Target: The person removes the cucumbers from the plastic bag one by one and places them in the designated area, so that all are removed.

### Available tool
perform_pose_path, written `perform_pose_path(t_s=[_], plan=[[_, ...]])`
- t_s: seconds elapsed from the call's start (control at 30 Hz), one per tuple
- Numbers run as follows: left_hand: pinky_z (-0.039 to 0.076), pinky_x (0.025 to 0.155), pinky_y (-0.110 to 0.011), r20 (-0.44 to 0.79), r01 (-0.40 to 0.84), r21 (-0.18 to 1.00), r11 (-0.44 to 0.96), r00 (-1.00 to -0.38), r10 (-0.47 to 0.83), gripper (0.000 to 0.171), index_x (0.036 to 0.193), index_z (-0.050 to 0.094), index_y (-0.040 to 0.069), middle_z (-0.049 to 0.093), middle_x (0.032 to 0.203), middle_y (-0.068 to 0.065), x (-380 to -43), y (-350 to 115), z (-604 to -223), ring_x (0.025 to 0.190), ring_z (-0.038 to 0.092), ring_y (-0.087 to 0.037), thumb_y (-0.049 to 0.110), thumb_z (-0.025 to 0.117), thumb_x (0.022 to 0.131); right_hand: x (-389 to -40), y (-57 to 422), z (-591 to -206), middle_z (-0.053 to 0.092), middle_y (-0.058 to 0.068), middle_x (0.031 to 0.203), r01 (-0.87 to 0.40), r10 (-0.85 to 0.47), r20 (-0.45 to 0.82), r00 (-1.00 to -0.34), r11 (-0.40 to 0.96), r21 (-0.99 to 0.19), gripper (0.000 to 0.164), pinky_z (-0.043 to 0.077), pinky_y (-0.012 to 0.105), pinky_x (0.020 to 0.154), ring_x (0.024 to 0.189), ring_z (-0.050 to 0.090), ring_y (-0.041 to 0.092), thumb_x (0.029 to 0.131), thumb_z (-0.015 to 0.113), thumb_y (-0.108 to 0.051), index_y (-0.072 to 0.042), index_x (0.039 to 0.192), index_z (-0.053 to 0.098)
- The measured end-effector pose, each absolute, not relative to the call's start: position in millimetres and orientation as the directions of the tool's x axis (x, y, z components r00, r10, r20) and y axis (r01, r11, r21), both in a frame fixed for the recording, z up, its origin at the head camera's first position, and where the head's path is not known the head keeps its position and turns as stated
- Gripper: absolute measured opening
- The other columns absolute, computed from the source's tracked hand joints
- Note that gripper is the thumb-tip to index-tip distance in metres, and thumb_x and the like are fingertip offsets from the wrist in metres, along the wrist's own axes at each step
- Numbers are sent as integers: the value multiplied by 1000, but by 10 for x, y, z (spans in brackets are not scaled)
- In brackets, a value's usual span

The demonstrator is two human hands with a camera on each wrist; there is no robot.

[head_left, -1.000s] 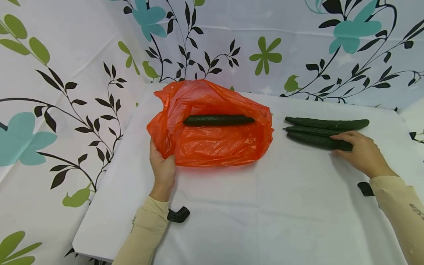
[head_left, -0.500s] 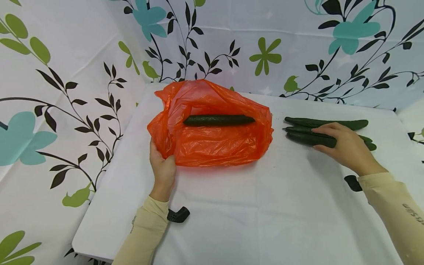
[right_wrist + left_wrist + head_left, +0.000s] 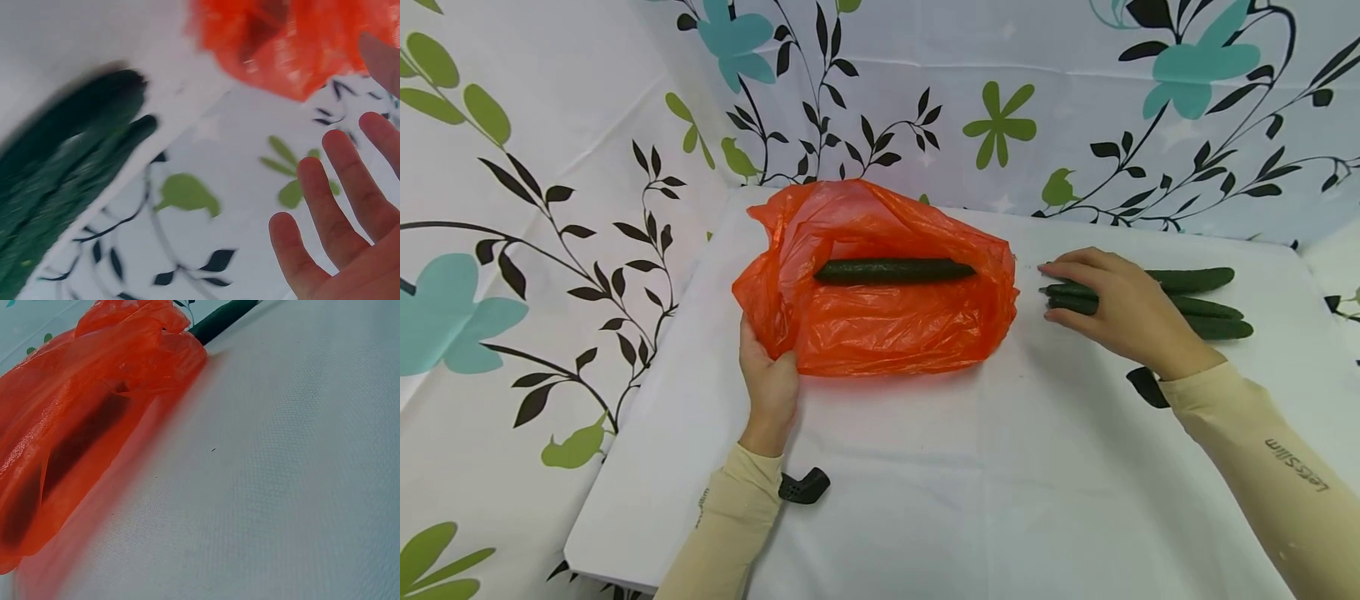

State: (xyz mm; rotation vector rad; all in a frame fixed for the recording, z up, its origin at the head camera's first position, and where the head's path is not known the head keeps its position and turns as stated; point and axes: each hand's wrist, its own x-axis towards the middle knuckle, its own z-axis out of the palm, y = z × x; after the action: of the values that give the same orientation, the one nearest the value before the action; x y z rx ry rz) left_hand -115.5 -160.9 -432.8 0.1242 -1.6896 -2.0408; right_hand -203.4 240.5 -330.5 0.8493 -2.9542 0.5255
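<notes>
In the head view an orange plastic bag lies with its mouth spread, and one dark green cucumber shows in it. My left hand grips the bag's front left edge, thumb on the near side, other fingers mostly hidden by the plastic. Three more cucumbers lie side by side to the right of the bag. Over their left ends hovers my right hand, fingers apart and loosely bent. The right wrist view shows those fingers holding nothing, away from the cucumbers.
Under everything is a white-covered table, its left edge slanting toward the front. A patterned cloth with leaves and flowers hangs behind it and on the left. Black devices are worn at both wrists.
My right hand has slid leftward along the cucumbers, from their right ends to their left ends, and its fingers have spread. The left hand and the bag have stayed put.
</notes>
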Motion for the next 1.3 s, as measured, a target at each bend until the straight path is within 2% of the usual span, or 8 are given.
perform_pose_path(t_s=[0.13,0.23,0.43,0.63,0.87,1.1,1.3], plan=[[40,112,-47,221,299,945,-131,-881,-419,85,153,34,18,41,149,-11,-1161,-1607,-4327,135,43,-28,-30,38,83,-2047,2158,-3240,58,13,134,-570,-557,139,-819,761,-310,60,50,60,95,116,56,36,83,84,-28,-17,138,63],[40,112,-47,214,292,947,-131,-881,-421,86,154,34,17,41,150,-11,-1168,-1610,-4341,135,43,-28,-30,38,82,-2061,1955,-3226,60,12,132,-626,-607,168,-777,719,-300,59,51,57,95,114,58,35,84,84,-30,-16,138,64],[39,113,-48,218,298,945,-133,-881,-420,85,153,34,13,41,149,-15,-1174,-1611,-4364,134,43,-32,-31,36,80,-2063,1541,-3221,61,9,131,-710,-690,198,-696,621,-332,59,44,54,104,121,55,33,86,80,-38,-14,137,64],[41,112,-44,205,276,953,-123,-889,-409,82,151,36,16,43,147,-10,-1166,-1608,-4360,133,44,-28,-29,39,83,-2086,1182,-3230,58,5,133,-733,-738,169,-653,562,-383,59,47,45,103,123,54,24,89,76,-43,-17,141,61],[43,110,-44,192,255,961,-104,-892,-409,81,151,38,16,45,144,-8,-1157,-1608,-4353,131,45,-27,-28,40,83,-2170,828,-3202,55,-1,138,-697,-741,135,-657,529,-485,72,48,41,103,126,51,17,90,71,-52,-20,150,49],[44,109,-46,181,242,965,-105,-896,-405,79,150,38,14,45,144,-9,-1150,-1603,-4344,130,46,-28,-28,39,83,-2325,601,-3288,55,-2,134,-547,-710,108,-696,426,-721,83,47,36,104,123,54,22,85,83,-30,-18,155,40],[43,110,-44,178,237,966,-100,-896,-406,78,150,38,13,45,144,-10,-1151,-1607,-4345,130,46,-29,-28,39,82,-2458,521,-3439,54,2,141,-402,-667,6,-745,442,-802,88,45,43,107,129,50,21,82,85,-34,-21,156,38]])
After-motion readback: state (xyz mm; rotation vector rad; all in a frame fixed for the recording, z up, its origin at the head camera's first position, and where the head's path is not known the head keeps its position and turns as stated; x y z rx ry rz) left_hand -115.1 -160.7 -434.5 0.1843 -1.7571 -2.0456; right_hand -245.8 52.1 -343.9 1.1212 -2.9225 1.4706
